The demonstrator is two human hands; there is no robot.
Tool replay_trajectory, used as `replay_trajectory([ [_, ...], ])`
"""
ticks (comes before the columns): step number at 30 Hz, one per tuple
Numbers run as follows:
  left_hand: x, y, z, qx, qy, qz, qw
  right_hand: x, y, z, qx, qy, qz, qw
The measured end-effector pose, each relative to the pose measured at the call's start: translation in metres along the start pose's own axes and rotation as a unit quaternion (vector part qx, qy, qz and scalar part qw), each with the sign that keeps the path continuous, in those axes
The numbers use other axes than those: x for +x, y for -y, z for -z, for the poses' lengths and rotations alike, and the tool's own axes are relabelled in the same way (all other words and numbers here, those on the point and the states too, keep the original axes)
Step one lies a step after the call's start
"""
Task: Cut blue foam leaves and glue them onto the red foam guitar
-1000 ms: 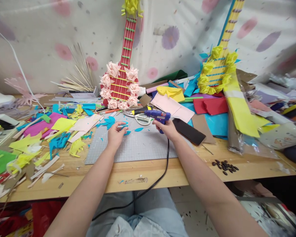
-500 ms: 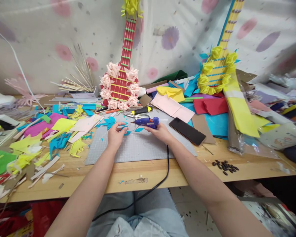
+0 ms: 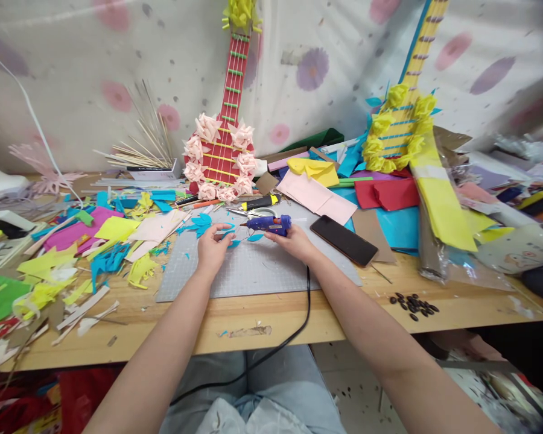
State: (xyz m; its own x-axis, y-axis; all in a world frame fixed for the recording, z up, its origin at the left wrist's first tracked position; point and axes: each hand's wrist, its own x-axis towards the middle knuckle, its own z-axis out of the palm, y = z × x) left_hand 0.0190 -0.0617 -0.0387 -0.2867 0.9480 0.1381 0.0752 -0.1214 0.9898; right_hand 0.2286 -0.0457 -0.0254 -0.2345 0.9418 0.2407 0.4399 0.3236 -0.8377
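Observation:
My right hand (image 3: 295, 243) is closed around the handle of a blue hot glue gun (image 3: 270, 225), its nozzle pointing left. A black cord hangs from the gun over the table edge. My left hand (image 3: 212, 248) pinches a small blue paper leaf (image 3: 228, 232) close to the nozzle tip; whether the two touch I cannot tell. Another blue leaf (image 3: 255, 238) shows between my hands, below the gun. Just beyond my left fingers lies a cluster of blue paper leaves (image 3: 201, 223). Both hands are over a grey cutting mat (image 3: 262, 280).
Scissors (image 3: 253, 212) and a yellow-black utility knife (image 3: 261, 202) lie behind the gun. A phone (image 3: 344, 240) is right of the mat. Paper-rose guitars, one red (image 3: 224, 158) and one yellow (image 3: 396, 129), stand at the back. Paper scraps (image 3: 113, 229) cover the left; black beads (image 3: 414, 305) lie front right.

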Motion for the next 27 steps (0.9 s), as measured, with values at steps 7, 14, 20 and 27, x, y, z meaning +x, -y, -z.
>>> replay_trajectory([
  [7,0.0002,0.0014,-0.0002,0.001,0.0,-0.005,1.0,0.0004,-0.0028,-0.0004,-0.012,-0.001,-0.005,1.0],
  [14,0.0011,0.0036,0.0006,0.015,0.004,-0.007,1.0,0.0005,-0.0023,0.0001,0.001,0.003,-0.007,1.0],
  [20,0.0007,0.0068,0.0023,0.103,0.002,-0.063,0.993,-0.0007,-0.0003,0.0015,-0.006,0.004,0.002,1.0],
  [27,-0.0045,-0.0025,0.0037,0.236,-0.005,-0.179,0.955,-0.0013,-0.001,0.0033,-0.03,-0.002,0.017,0.999],
])
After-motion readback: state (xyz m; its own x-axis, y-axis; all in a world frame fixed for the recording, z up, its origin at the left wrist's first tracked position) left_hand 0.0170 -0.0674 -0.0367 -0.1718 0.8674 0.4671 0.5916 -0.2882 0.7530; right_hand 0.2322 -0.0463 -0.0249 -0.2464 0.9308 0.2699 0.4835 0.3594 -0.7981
